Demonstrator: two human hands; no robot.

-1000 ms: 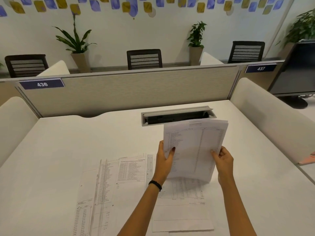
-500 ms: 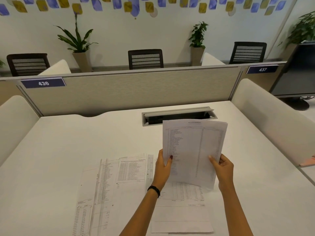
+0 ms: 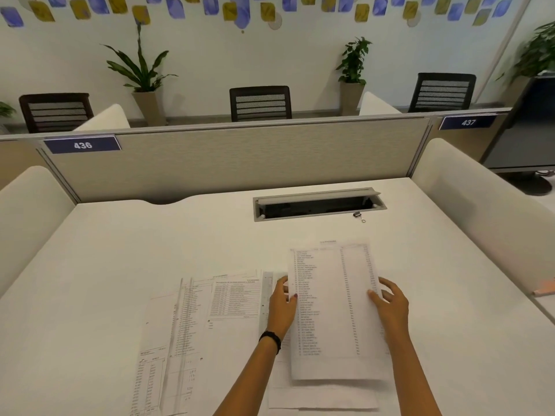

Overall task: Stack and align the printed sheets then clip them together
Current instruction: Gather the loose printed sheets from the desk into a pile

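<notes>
A printed sheet [image 3: 333,307] with columns of small text lies nearly flat over another sheet [image 3: 322,397] on the white desk [image 3: 150,250]. My left hand [image 3: 282,304] pinches its left edge and my right hand [image 3: 390,304] holds its right edge. Several more printed sheets [image 3: 192,325] lie overlapped on the desk to the left of my left arm. A small binder clip [image 3: 359,216] rests on the desk by the right end of the cable slot.
An open cable slot [image 3: 318,204] is sunk into the desk at the back. A grey partition [image 3: 240,157] closes the far edge, with white side dividers left and right. A monitor [image 3: 528,136] stands at the far right. Chairs and potted plants are beyond.
The sheet I held up, tilted toward me, has come down and toward me onto the sheet on the desk. Both hands moved down with it, and the binder clip has come into view.
</notes>
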